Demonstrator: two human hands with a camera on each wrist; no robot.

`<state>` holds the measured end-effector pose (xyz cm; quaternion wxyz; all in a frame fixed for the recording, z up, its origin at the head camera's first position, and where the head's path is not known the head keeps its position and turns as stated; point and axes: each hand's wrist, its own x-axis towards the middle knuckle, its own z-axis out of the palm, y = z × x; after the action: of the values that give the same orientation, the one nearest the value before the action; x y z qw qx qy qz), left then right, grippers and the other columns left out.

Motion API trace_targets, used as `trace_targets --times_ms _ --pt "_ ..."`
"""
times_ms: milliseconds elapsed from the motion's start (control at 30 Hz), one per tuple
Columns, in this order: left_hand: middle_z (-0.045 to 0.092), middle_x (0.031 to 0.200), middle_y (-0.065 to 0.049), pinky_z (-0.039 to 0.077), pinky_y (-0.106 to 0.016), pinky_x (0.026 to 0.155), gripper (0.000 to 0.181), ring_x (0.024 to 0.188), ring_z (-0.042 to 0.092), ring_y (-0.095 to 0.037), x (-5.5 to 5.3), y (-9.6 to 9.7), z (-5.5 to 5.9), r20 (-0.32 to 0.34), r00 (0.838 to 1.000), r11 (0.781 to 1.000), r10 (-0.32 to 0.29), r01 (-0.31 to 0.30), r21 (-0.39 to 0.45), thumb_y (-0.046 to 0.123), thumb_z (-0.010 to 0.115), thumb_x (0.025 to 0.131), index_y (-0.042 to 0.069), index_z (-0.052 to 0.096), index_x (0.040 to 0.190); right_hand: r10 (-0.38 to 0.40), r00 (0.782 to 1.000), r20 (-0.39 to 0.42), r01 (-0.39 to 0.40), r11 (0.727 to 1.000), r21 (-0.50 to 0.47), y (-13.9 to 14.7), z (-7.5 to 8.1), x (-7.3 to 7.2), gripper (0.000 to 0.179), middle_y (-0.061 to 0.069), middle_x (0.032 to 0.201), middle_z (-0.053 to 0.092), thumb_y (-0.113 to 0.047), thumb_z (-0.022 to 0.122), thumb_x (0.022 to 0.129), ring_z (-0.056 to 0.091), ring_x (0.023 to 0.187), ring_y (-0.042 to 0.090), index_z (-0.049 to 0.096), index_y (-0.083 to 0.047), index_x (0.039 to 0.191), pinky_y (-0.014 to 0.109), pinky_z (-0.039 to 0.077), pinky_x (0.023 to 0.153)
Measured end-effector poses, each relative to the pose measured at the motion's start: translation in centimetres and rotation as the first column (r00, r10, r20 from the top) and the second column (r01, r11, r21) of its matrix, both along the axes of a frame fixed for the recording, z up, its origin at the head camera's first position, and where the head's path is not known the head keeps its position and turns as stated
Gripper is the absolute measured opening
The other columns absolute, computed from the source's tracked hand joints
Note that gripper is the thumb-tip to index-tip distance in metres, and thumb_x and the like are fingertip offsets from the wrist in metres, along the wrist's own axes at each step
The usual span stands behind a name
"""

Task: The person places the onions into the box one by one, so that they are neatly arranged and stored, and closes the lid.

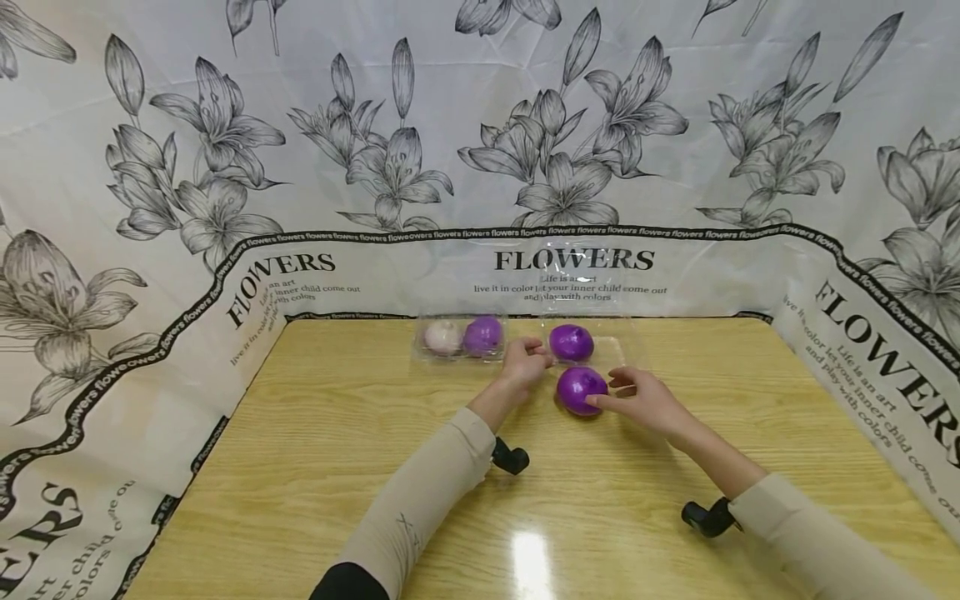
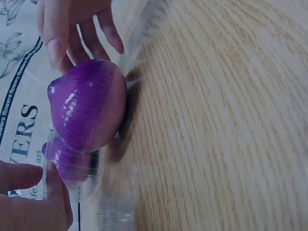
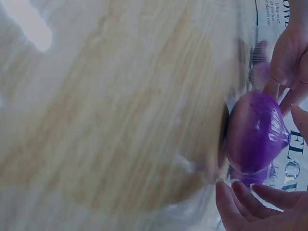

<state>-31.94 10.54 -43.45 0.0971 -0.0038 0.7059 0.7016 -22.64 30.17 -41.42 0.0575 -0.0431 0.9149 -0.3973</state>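
Observation:
A purple onion sits on the table in front of a clear plastic box, whose lid stands raised at the back. A second purple onion lies in that box's left side. My left hand pinches the box's left edge between thumb and finger, as the left wrist view shows. My right hand is at the right of the front onion, thumb by its side and fingers loosely extended. In the right wrist view, those right fingers appear slightly apart from the onion.
To the left stands another clear plastic box with a pale round item and a purple onion inside. The wooden table ends at a flower-printed cloth behind and at both sides.

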Motion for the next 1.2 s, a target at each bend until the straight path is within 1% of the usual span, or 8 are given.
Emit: trace_targets --times_ms 200,267,333,467,667,933,1067,1200 --pt "0.065 0.116 -0.017 0.056 -0.024 0.085 0.044 0.092 0.057 -0.015 0.2 0.1 -0.1 -0.007 1.0 1.0 -0.002 0.002 0.001 -0.01 0.064 0.091 -0.01 0.055 0.135 -0.049 0.997 0.054 0.052 0.996 -0.065 -0.4 -1.1 -0.3 0.095 0.036 0.147 0.045 -0.051 0.07 0.094 0.048 0.134 0.049 0.032 0.014 0.15 0.058 0.047 0.111" --pt "0.065 0.116 -0.018 0.056 -0.024 0.085 0.044 0.092 0.057 -0.015 0.2 0.1 -0.1 -0.009 1.0 1.0 -0.003 0.003 -0.001 -0.01 0.064 0.091 -0.011 0.055 0.134 -0.058 0.997 0.057 0.063 0.995 -0.082 -0.4 -1.5 -0.6 0.093 0.035 0.148 0.045 -0.052 0.07 0.094 0.048 0.135 0.049 0.034 0.014 0.15 0.056 0.048 0.11" --pt "0.064 0.116 -0.018 0.056 -0.024 0.084 0.044 0.092 0.057 -0.015 0.2 0.1 -0.1 -0.01 1.0 1.0 -0.004 0.004 -0.002 -0.01 0.064 0.091 -0.011 0.055 0.134 -0.062 0.996 0.059 0.067 0.993 -0.092 -0.5 -1.7 -0.8 0.09 0.036 0.147 0.046 -0.052 0.07 0.095 0.049 0.134 0.048 0.037 0.013 0.148 0.053 0.051 0.108" --pt "0.064 0.118 -0.02 0.056 -0.024 0.085 0.044 0.093 0.058 -0.016 0.2 0.1 -0.1 -0.012 1.0 1.0 -0.005 0.005 0.0 -0.01 0.064 0.091 -0.011 0.055 0.134 -0.073 0.996 0.048 0.077 0.993 -0.089 -0.8 -1.9 -1.1 0.084 0.036 0.141 0.051 -0.048 0.071 0.095 0.052 0.13 0.047 0.042 0.013 0.144 0.049 0.055 0.102" --pt "0.064 0.122 -0.023 0.056 -0.025 0.086 0.045 0.092 0.058 -0.016 0.2 0.0 0.0 -0.01 1.0 1.0 -0.005 0.006 0.019 -0.011 0.064 0.09 -0.012 0.054 0.134 -0.083 0.996 0.034 0.086 0.993 -0.086 -1.2 -2.1 -1.4 0.082 0.034 0.139 0.053 -0.046 0.072 0.095 0.052 0.128 0.046 0.044 0.013 0.144 0.053 0.051 0.106" --pt "0.065 0.119 -0.021 0.057 -0.026 0.086 0.043 0.093 0.059 -0.017 0.3 0.2 -0.1 -0.01 1.0 1.0 0.002 -0.001 0.004 -0.01 0.065 0.091 -0.011 0.055 0.133 -0.077 0.996 0.038 0.082 0.987 -0.135 -1.3 -2.1 -1.5 0.075 0.034 0.139 0.053 -0.039 0.072 0.096 0.053 0.128 0.045 0.045 0.012 0.143 0.047 0.055 0.1" --pt "0.065 0.118 -0.02 0.057 -0.025 0.086 0.042 0.094 0.059 -0.017 0.3 0.2 -0.2 -0.016 1.0 1.0 0.007 -0.006 0.004 -0.01 0.065 0.091 -0.011 0.056 0.132 -0.073 0.997 0.035 0.078 0.987 -0.138 -1.3 -2.1 -1.4 0.074 0.033 0.14 0.053 -0.04 0.072 0.096 0.052 0.129 0.045 0.046 0.012 0.143 0.051 0.052 0.105" --pt "0.064 0.107 -0.013 0.057 -0.024 0.084 0.043 0.092 0.057 -0.016 0.2 0.2 -0.3 -0.025 1.0 1.0 0.006 -0.005 0.022 -0.011 0.064 0.089 -0.012 0.055 0.132 -0.065 0.997 0.044 0.07 0.989 -0.129 -1.2 -2.1 -1.3 0.076 0.033 0.14 0.053 -0.041 0.073 0.095 0.051 0.129 0.045 0.046 0.012 0.143 0.055 0.049 0.108"
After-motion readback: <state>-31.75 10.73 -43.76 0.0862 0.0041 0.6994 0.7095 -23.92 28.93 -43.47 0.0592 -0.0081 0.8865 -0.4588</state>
